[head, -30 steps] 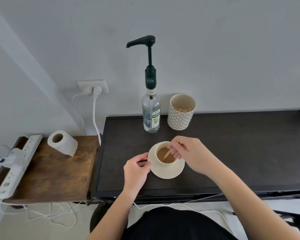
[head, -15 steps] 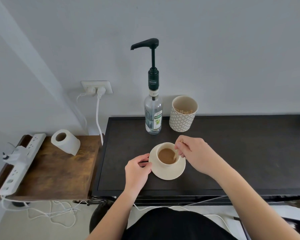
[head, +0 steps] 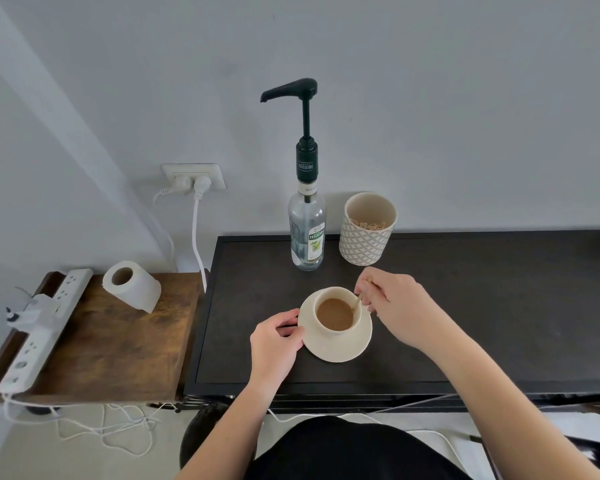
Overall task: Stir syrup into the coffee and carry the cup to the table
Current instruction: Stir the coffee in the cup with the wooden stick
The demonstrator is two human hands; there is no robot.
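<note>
A cream cup (head: 329, 332) full of light brown coffee (head: 335, 314) stands on a cream saucer (head: 340, 349) on the black counter (head: 482, 306). My right hand (head: 394, 306) pinches a thin wooden stirrer (head: 358, 299) whose lower end dips into the coffee at the cup's right rim. My left hand (head: 274, 341) holds the saucer's left edge between thumb and fingers. A clear syrup bottle (head: 307, 233) with a dark green pump stands behind the cup.
A patterned beige holder (head: 367, 233) with stirrers stands right of the bottle, by the wall. To the left, a lower wooden shelf (head: 111, 341) carries a toilet roll (head: 132, 285) and a white power strip (head: 39, 330). Cables hang below the counter's front edge.
My right hand has carried the stirrer round from the cup's middle to its right rim. The left hand keeps its hold on the saucer. The camera view shifted slightly.
</note>
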